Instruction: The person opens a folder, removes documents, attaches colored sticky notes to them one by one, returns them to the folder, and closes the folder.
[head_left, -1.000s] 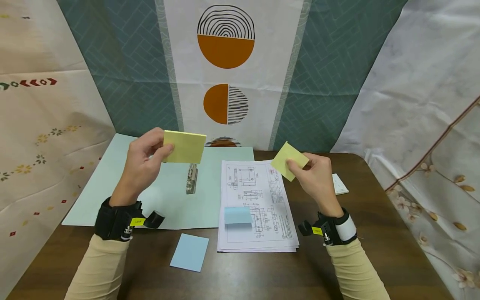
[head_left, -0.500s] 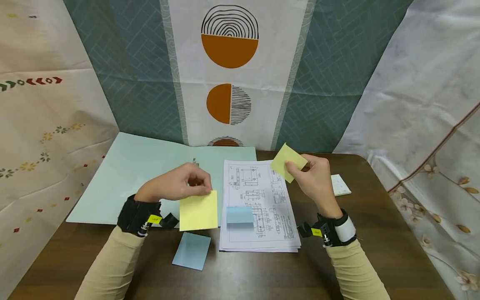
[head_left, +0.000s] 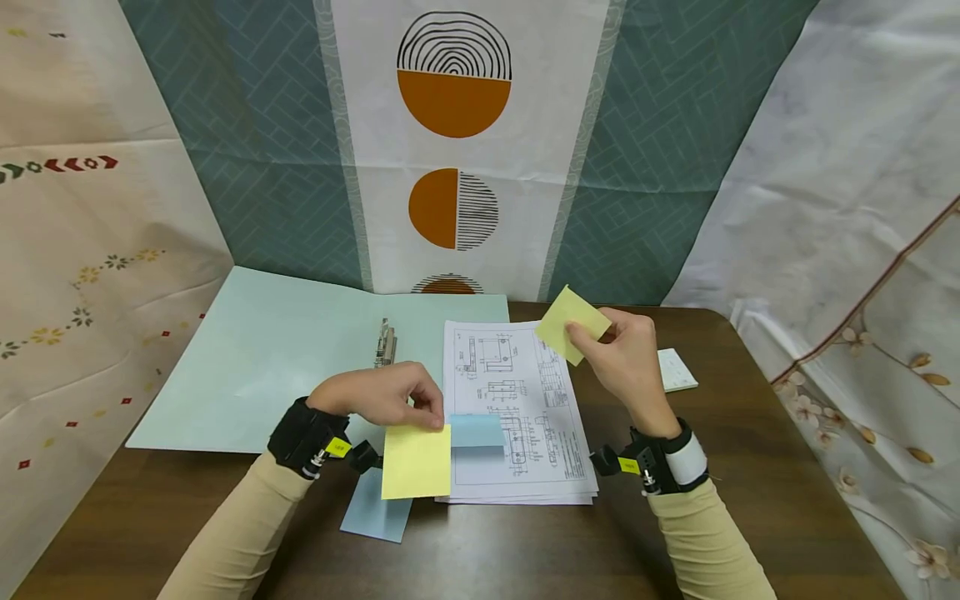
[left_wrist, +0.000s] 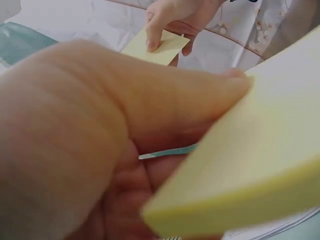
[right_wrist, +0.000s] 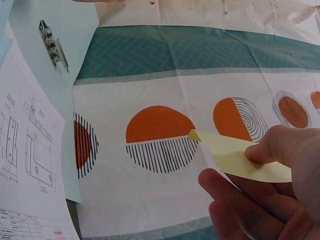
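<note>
My left hand (head_left: 390, 395) pinches a thick yellow sticky note pad (head_left: 416, 463) by its top edge, holding it above the table's front part. In the left wrist view the pad (left_wrist: 260, 165) shows its thickness, with the thumb on its face. A single yellow sticky note (head_left: 573, 325) is pinched between thumb and fingers of my right hand (head_left: 626, 358), over the upper right of the drawings. One corner of that note (right_wrist: 235, 157) curls in the right wrist view. A blue sticky note (head_left: 477, 431) is on the stack of technical drawings (head_left: 547, 467), its lower part lifted above a shadow.
A blue sticky pad (head_left: 375, 518) lies on the brown table (head_left: 510, 554), partly covered by the yellow pad. Behind spreads an open pale green folder (head_left: 300, 350) with a metal clip (head_left: 386, 343). A small white pad (head_left: 677, 370) lies right of the right hand.
My left hand has lowered the yellow pad and carried it to the right, to beside the drawings. My right hand holds its note in nearly the same place.
</note>
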